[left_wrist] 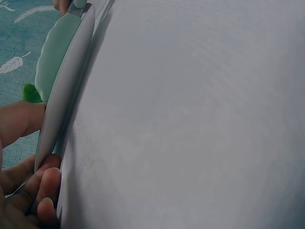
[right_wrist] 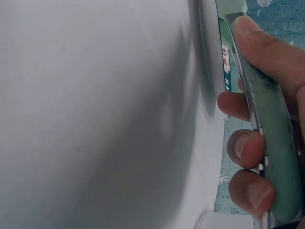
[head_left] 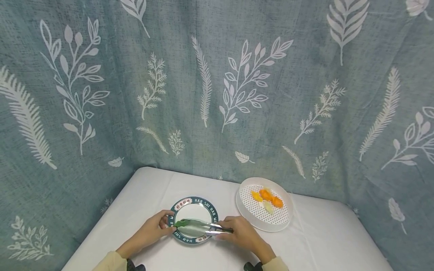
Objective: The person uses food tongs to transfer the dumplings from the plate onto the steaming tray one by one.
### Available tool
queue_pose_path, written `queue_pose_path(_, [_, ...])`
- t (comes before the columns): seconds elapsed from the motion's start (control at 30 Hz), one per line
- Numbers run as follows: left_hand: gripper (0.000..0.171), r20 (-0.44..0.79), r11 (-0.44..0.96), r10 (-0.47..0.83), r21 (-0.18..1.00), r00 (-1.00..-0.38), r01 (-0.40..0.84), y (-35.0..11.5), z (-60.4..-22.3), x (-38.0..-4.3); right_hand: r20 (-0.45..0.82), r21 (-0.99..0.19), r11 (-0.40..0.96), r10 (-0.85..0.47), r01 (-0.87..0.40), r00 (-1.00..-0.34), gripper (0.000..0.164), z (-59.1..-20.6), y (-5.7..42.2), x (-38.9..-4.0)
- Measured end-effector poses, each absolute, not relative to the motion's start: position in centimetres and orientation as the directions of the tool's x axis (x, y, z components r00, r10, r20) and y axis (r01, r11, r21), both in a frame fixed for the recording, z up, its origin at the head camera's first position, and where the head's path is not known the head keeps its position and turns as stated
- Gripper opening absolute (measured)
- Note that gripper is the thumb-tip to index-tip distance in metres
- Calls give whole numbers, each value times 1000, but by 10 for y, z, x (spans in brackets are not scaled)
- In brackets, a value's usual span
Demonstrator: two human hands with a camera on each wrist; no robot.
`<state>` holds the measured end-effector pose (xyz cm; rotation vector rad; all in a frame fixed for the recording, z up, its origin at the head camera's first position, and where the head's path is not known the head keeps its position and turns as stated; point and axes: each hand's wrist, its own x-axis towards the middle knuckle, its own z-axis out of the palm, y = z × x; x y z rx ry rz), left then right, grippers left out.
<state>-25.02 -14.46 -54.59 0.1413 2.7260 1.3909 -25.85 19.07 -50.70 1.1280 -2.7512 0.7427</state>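
Observation:
A round white plate (head_left: 215, 215) with a dark teal lettered rim lies in front of me. My left hand (head_left: 154, 230) grips its left edge, thumb above and fingers curled beneath the rim in the left wrist view. The right hand (head_left: 242, 232) holds metal tongs (right_wrist: 276, 129) with green-lined handles, wrapped between thumb and fingers. Their pale green, scalloped heads (left_wrist: 57, 52) reach leftward over the plate. A green leaf (head_left: 183, 223) sits at the tongs' far end, close to the left thumb; whether it is pinched between the heads, I cannot tell.
Behind and right of the plate stands a round white tray (head_left: 241, 210) with a perforated base. Orange pieces (head_left: 277, 202), a yellow piece (head_left: 256, 196) and pale ones (head_left: 268, 207) lie in it. A white cloth covers the table (head_left: 322, 233); a leaf-patterned blue-green curtain (head_left: 217, 150) hangs behind.

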Motion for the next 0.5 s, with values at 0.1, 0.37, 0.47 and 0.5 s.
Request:
queue_pose_path(0.1, [63,-29,583,117,811,-993,45,-144,-545,-250,257,-398,621,-631,-675,-732,42,-508,193,-258])
queue_pose_path(0.37, [62,-29,575,117,817,-993,44,-144,-544,-249,298,-354,656,-597,-667,-745,36,-510,200,-254])
queue_pose_path(0.47, [61,-28,575,116,817,-993,45,-144,-544,-249,329,-331,668,-581,-667,-745,35,-508,205,-252])
queue_pose_path(0.5, [61,-27,576,116,816,-993,44,-144,-544,-249,335,-325,674,-574,-663,-747,35,-507,207,-251])
